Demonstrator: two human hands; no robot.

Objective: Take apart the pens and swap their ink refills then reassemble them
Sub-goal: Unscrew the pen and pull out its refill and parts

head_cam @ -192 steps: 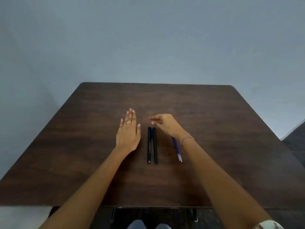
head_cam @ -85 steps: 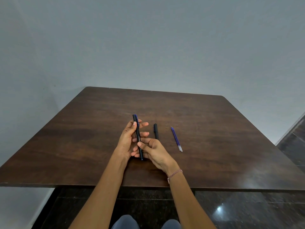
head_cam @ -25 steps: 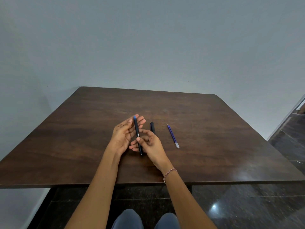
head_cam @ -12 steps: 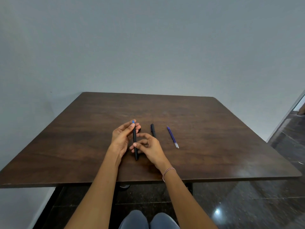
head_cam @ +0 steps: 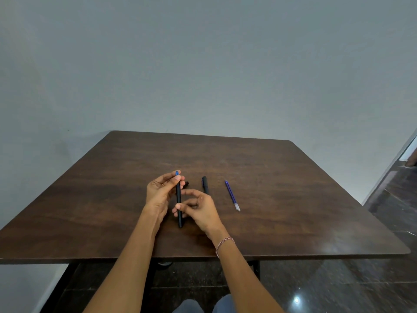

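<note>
Black pens, two, held pen (head_cam: pixel 178 195) pinched by left hand (head_cam: pixel 158 193) and right hand (head_cam: pixel 203 211), loose pen (head_cam: pixel 205 183), one blue refill (head_cam: pixel 232 195)

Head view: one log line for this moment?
left hand grips black pen | right hand pinches its barrel | second pen, blue refill on table

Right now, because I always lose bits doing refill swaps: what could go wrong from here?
1. The refill lies loose on the table, right of the right hand; a sweep of that arm could roll it away.
2. The small black piece by the left hand is dark on dark wood, so easily knocked or overlooked.
3. Both hands pinch the pen; if it pops apart, a part may drop.
</note>
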